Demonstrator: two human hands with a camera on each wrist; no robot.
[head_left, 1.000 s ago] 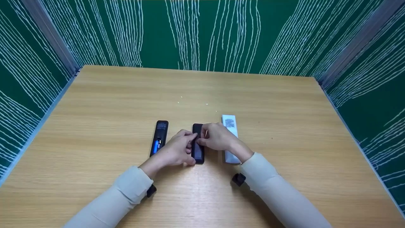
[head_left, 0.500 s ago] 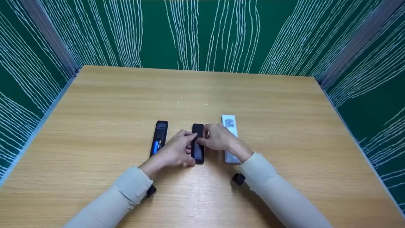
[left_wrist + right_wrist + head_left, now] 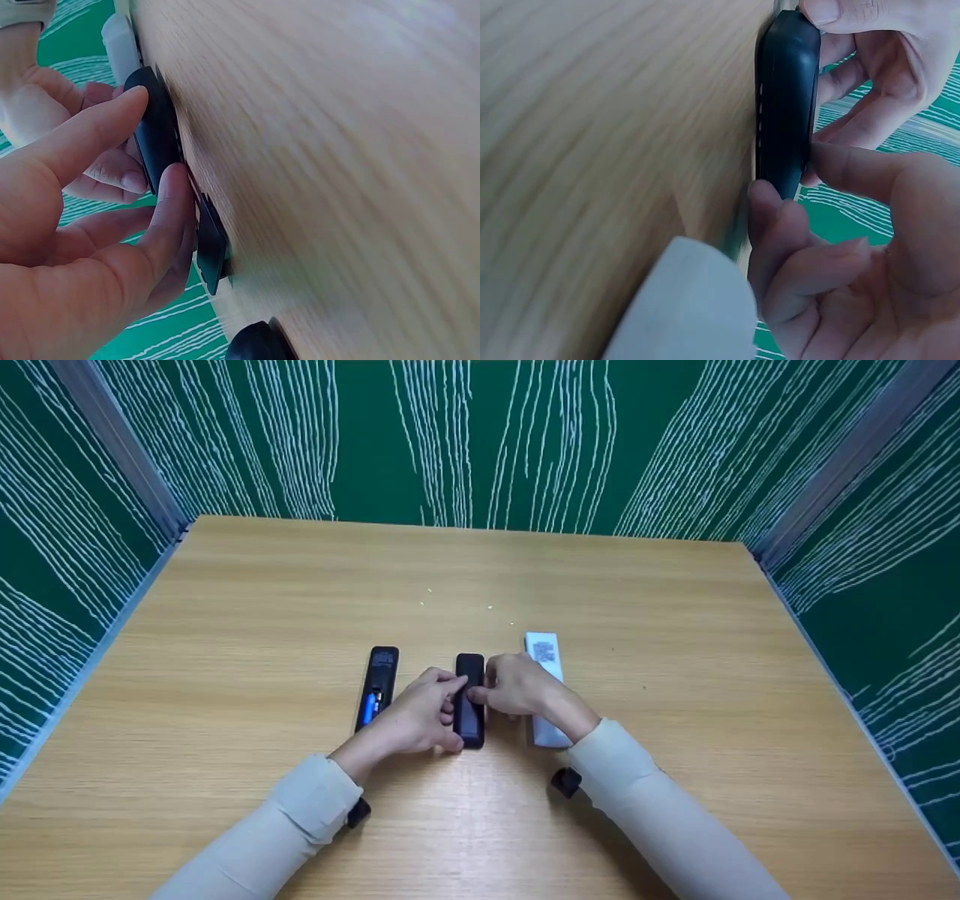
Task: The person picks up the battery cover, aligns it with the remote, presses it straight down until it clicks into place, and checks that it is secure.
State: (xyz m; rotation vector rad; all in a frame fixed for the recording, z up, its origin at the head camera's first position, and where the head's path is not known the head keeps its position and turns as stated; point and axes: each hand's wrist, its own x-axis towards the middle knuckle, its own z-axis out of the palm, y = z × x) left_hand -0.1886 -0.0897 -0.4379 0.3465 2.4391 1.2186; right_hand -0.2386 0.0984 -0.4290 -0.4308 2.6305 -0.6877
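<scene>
A black remote control (image 3: 470,664) lies on the table between both hands. My left hand (image 3: 424,712) grips its left side, thumb at the near end and fingers along the edge. From the right, my right hand (image 3: 517,684) pinches it, with the thumb (image 3: 847,161) on the upper edge and fingertips low on the side. Left of my left hand lies a second black remote (image 3: 383,660), its battery bay uncovered and a blue battery (image 3: 371,707) inside. A thin flat black piece (image 3: 212,244), perhaps a battery cover, shows beyond my fingers in the left wrist view; the hand hides it from above.
A white remote-like object (image 3: 545,652) with a printed label lies under my right wrist, partly covered. Small white specks dot the wooden table (image 3: 465,562) farther back. Green walls (image 3: 375,442) with white lines stand around the table.
My right forefinger has slid rightward off the top of the middle remote, uncovering more of it. My left hand and the other objects have stayed in place.
</scene>
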